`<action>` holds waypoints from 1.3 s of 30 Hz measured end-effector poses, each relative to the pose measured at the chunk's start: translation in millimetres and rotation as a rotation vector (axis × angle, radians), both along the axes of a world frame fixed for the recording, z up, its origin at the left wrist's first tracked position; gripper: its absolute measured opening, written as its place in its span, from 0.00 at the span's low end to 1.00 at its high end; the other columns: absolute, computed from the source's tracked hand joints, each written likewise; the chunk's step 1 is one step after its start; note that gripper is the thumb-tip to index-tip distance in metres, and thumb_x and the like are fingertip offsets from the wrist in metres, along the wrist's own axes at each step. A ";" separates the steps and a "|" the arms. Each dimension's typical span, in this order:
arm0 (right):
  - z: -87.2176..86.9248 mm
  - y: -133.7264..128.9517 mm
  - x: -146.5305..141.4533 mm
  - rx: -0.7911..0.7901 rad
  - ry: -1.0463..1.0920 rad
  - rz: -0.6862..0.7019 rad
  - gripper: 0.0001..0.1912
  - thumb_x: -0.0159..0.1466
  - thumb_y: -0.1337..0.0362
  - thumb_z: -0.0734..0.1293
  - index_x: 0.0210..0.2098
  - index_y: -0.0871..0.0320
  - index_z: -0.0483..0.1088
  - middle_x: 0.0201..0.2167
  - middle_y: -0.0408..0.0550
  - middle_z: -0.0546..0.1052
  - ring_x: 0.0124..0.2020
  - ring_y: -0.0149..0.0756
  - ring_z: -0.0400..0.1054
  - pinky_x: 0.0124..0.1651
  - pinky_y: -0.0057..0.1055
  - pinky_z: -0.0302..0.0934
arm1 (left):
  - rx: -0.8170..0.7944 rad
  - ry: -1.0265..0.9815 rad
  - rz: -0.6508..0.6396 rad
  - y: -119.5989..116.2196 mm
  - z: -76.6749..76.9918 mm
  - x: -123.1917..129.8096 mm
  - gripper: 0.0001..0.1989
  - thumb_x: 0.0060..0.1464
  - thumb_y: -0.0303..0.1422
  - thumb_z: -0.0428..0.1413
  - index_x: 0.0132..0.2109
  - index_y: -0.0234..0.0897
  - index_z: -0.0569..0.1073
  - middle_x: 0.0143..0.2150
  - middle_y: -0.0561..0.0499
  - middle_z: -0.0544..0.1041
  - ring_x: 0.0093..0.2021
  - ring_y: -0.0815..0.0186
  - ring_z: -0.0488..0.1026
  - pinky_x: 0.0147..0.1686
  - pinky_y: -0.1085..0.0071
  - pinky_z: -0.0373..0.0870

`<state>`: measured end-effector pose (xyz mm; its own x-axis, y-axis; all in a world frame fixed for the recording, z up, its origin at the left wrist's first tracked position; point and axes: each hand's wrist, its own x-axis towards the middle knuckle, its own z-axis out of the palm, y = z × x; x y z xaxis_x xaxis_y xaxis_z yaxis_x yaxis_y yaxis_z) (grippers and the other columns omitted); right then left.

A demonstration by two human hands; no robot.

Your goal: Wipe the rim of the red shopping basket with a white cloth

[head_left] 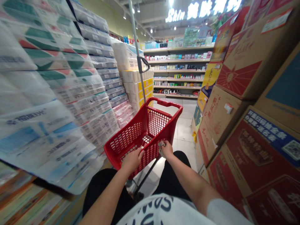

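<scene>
A red plastic shopping basket cart [153, 153] with lattice walls stands in front of my knees, its handle bar on the far side. My left hand [132, 161] is closed over the near rim of the cart, fingers over the edge. At the cart's near side wall, further right, my right hand [167, 149] is closed around a crumpled grey cloth [161, 147], which touches the red lattice. Inside the cart only its perforated floor and walls show.
Stacked paper packs [86, 90] rise on the left, beside a grey pole [134, 31] with a black handle. Cardboard boxes [236, 62] are piled on the right. Shelves of small goods [178, 71] stand at the back, beyond a pale tiled floor [185, 137].
</scene>
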<state>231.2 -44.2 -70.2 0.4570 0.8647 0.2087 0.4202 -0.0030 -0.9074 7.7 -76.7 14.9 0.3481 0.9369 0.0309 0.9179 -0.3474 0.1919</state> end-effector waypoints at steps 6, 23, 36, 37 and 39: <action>12.7 5.5 7.4 -0.012 -0.017 -0.112 0.12 0.58 0.64 0.62 0.42 0.54 0.68 0.37 0.46 0.75 0.37 0.36 0.70 0.40 0.29 0.61 | -0.007 -0.003 0.010 -0.9 1.2 0.9 0.18 0.64 0.43 0.39 0.52 0.44 0.67 0.45 0.46 0.78 0.43 0.59 0.75 0.39 0.68 0.63; 30.1 9.9 18.0 0.089 0.046 -0.135 0.14 0.60 0.61 0.60 0.45 0.56 0.67 0.39 0.47 0.75 0.38 0.35 0.70 0.41 0.29 0.61 | -0.030 -0.018 0.017 -3.0 4.5 1.8 0.19 0.64 0.43 0.39 0.53 0.44 0.67 0.46 0.47 0.77 0.44 0.60 0.74 0.40 0.69 0.63; 57.1 12.5 16.9 0.064 0.030 -0.120 0.11 0.58 0.62 0.62 0.41 0.55 0.67 0.33 0.44 0.75 0.34 0.36 0.70 0.38 0.29 0.61 | 0.013 -0.008 -0.002 -2.1 0.8 -0.2 0.18 0.64 0.43 0.38 0.48 0.44 0.68 0.40 0.47 0.79 0.40 0.60 0.76 0.36 0.68 0.63; 57.0 11.6 16.2 0.058 0.029 -0.120 0.10 0.58 0.62 0.62 0.40 0.54 0.67 0.33 0.44 0.75 0.34 0.36 0.70 0.37 0.29 0.61 | 0.014 -0.009 -0.003 -2.2 0.8 -0.4 0.18 0.64 0.43 0.38 0.47 0.44 0.68 0.40 0.47 0.79 0.40 0.59 0.76 0.36 0.68 0.63; 55.1 8.0 12.8 0.108 0.012 -0.107 0.11 0.59 0.61 0.61 0.41 0.54 0.67 0.35 0.44 0.75 0.35 0.36 0.70 0.39 0.29 0.61 | 0.015 -0.012 -0.002 -2.1 0.4 -1.0 0.18 0.64 0.43 0.37 0.47 0.44 0.68 0.40 0.47 0.79 0.40 0.59 0.76 0.36 0.68 0.63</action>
<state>244.0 -36.2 -15.1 0.5484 0.7836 0.2918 0.4121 0.0504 -0.9097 6.8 -78.8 15.4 0.3494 0.9357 0.0491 0.9148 -0.3520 0.1980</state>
